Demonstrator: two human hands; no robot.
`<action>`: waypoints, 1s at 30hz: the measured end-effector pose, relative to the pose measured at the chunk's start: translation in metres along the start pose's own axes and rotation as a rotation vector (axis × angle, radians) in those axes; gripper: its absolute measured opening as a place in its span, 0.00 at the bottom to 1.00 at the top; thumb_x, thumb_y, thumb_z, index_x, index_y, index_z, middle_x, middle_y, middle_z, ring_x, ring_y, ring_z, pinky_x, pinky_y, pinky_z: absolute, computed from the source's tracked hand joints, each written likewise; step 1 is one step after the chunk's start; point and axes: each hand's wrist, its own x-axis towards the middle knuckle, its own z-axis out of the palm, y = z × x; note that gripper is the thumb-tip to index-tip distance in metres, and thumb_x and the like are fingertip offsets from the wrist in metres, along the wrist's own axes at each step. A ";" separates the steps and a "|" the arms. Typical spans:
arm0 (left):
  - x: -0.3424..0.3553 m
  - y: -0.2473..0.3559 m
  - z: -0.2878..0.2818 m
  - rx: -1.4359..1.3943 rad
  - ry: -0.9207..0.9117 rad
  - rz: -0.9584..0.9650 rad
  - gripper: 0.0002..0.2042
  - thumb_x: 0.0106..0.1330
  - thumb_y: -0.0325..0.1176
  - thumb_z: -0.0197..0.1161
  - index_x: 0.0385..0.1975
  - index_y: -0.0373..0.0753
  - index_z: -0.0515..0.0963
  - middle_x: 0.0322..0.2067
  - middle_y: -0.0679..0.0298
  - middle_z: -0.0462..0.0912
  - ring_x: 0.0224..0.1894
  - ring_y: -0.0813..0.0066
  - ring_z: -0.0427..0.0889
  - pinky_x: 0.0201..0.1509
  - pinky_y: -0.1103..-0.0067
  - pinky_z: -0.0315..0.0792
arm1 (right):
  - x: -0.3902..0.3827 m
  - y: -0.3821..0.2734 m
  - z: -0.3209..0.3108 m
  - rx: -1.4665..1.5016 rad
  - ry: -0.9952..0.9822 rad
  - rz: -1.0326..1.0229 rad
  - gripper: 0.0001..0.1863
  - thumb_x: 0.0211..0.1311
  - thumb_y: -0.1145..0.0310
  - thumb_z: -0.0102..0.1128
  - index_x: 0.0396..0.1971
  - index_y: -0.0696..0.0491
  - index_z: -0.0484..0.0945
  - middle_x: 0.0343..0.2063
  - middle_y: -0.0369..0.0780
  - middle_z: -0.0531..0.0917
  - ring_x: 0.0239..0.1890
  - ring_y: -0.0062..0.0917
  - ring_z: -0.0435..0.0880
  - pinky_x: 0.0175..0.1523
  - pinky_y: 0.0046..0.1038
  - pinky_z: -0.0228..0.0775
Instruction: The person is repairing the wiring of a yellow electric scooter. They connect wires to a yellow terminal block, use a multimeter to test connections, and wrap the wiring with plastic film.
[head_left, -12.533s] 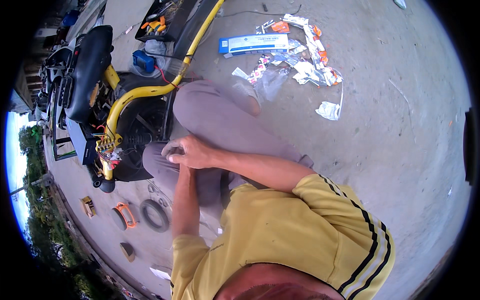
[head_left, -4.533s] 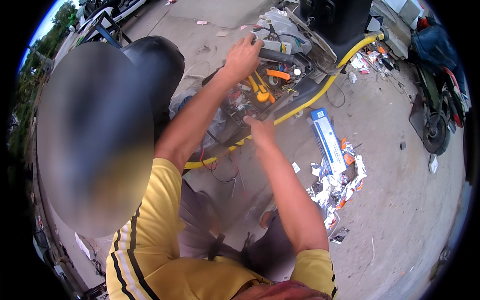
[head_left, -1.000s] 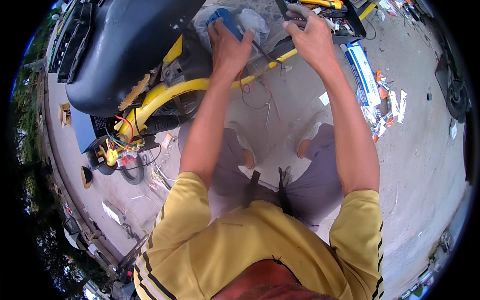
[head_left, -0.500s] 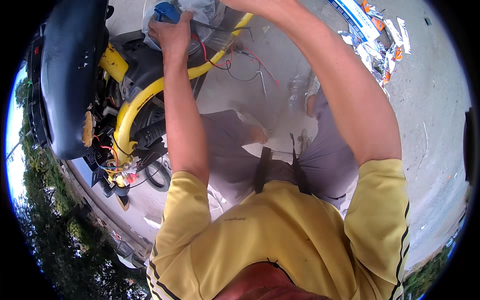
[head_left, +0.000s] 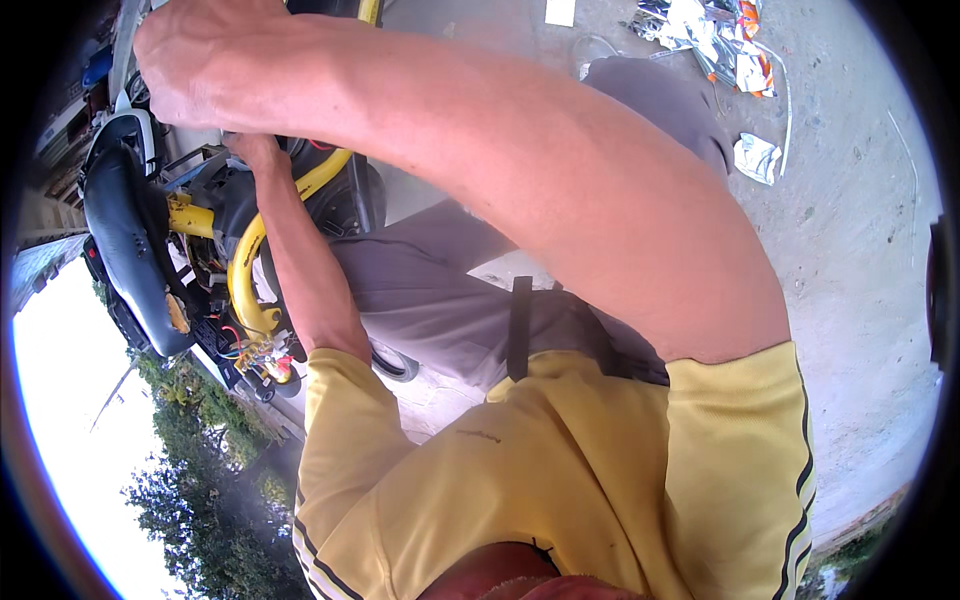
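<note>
My right arm reaches across to the upper left, and my right hand [head_left: 195,65] is curled closed over the front part of a yellow and black motorbike. What its fingers hold, if anything, is hidden behind the hand. Just below it, my left hand [head_left: 256,150] is partly covered by my right forearm; its grip cannot be made out. The bike's yellow frame tube [head_left: 245,262] curves down beside my left forearm. A black seat [head_left: 128,235] with a torn patch of bare foam stands left of the frame.
Loose coloured wires [head_left: 255,350] hang at the frame's lower end. A wheel [head_left: 393,362] lies beside my leg. Torn silver and orange wrappers [head_left: 715,40] litter the ground at the far right, with a crumpled white piece [head_left: 757,157] nearer.
My view has swung left toward the bike. My right arm has crossed over above my left hand. The blue object and clear plastic bag at my left hand no longer show.
</note>
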 end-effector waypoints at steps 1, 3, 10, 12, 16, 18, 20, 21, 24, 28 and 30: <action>-0.003 0.014 0.000 0.041 0.039 -0.035 0.48 0.63 0.41 0.77 0.76 0.22 0.57 0.66 0.38 0.77 0.61 0.55 0.83 0.63 0.61 0.79 | -0.006 0.005 0.019 -0.125 0.059 -0.106 0.13 0.64 0.69 0.69 0.45 0.57 0.91 0.45 0.46 0.93 0.51 0.32 0.92 0.53 0.40 0.81; -0.001 0.070 0.008 0.090 0.117 -0.068 0.47 0.62 0.41 0.77 0.76 0.23 0.59 0.64 0.39 0.78 0.60 0.55 0.84 0.62 0.62 0.80 | -0.020 -0.003 0.010 -0.193 0.151 -0.179 0.11 0.64 0.61 0.68 0.37 0.53 0.90 0.35 0.44 0.91 0.44 0.34 0.91 0.51 0.50 0.75; -0.009 0.080 -0.013 -0.412 -0.145 -0.274 0.34 0.60 0.34 0.79 0.65 0.32 0.71 0.53 0.51 0.81 0.48 0.59 0.86 0.46 0.63 0.86 | -0.062 -0.051 0.064 -0.316 0.007 -0.450 0.15 0.73 0.64 0.60 0.47 0.58 0.90 0.38 0.46 0.91 0.43 0.39 0.88 0.50 0.54 0.68; -0.003 0.078 -0.012 -0.449 -0.212 -0.264 0.40 0.60 0.33 0.80 0.70 0.35 0.64 0.58 0.51 0.79 0.50 0.58 0.86 0.48 0.63 0.86 | -0.062 -0.055 0.068 -0.296 0.019 -0.469 0.16 0.74 0.65 0.59 0.48 0.59 0.89 0.38 0.47 0.91 0.43 0.40 0.89 0.52 0.58 0.69; -0.014 0.094 -0.005 -0.442 -0.170 -0.273 0.40 0.62 0.32 0.79 0.72 0.35 0.62 0.59 0.49 0.78 0.55 0.56 0.85 0.53 0.61 0.85 | -0.054 -0.055 0.064 -0.294 0.115 -0.451 0.18 0.75 0.65 0.57 0.51 0.61 0.88 0.40 0.48 0.91 0.44 0.42 0.90 0.57 0.63 0.70; 0.001 0.068 -0.013 -0.443 -0.179 -0.244 0.41 0.61 0.32 0.79 0.72 0.35 0.61 0.59 0.49 0.77 0.56 0.56 0.84 0.56 0.61 0.84 | -0.053 -0.062 0.062 -0.263 0.069 -0.458 0.18 0.75 0.65 0.57 0.53 0.62 0.87 0.42 0.48 0.92 0.45 0.42 0.90 0.59 0.63 0.70; 0.004 0.057 -0.017 -0.442 -0.185 -0.246 0.42 0.61 0.32 0.79 0.73 0.35 0.60 0.60 0.48 0.77 0.58 0.56 0.83 0.57 0.61 0.83 | -0.058 -0.057 0.062 -0.292 0.116 -0.486 0.18 0.74 0.65 0.58 0.52 0.63 0.86 0.37 0.44 0.90 0.41 0.37 0.87 0.53 0.54 0.68; -0.001 0.065 -0.017 -0.441 -0.179 -0.256 0.43 0.61 0.31 0.79 0.73 0.35 0.60 0.60 0.48 0.77 0.58 0.56 0.83 0.58 0.60 0.83 | -0.060 -0.058 0.063 -0.305 0.140 -0.516 0.18 0.74 0.64 0.59 0.51 0.64 0.86 0.34 0.42 0.89 0.38 0.34 0.86 0.50 0.50 0.67; -0.012 0.090 -0.013 -0.483 -0.210 -0.247 0.44 0.59 0.29 0.80 0.73 0.35 0.59 0.61 0.48 0.76 0.59 0.55 0.82 0.59 0.61 0.83 | -0.062 -0.054 0.069 -0.310 0.090 -0.525 0.19 0.74 0.64 0.58 0.53 0.62 0.86 0.36 0.43 0.90 0.41 0.36 0.87 0.53 0.51 0.69; -0.015 0.079 -0.015 -0.518 -0.172 -0.294 0.45 0.61 0.28 0.80 0.75 0.32 0.57 0.63 0.48 0.75 0.61 0.56 0.81 0.60 0.60 0.82 | -0.071 -0.053 0.088 -0.329 0.070 -0.527 0.20 0.72 0.64 0.60 0.54 0.61 0.86 0.37 0.43 0.91 0.42 0.36 0.88 0.53 0.50 0.70; -0.020 0.086 -0.012 -0.571 -0.168 -0.297 0.45 0.61 0.28 0.80 0.75 0.31 0.57 0.63 0.49 0.75 0.62 0.56 0.80 0.61 0.60 0.82 | -0.072 -0.048 0.094 -0.356 0.085 -0.529 0.20 0.71 0.63 0.61 0.55 0.61 0.85 0.37 0.43 0.91 0.41 0.35 0.89 0.53 0.49 0.70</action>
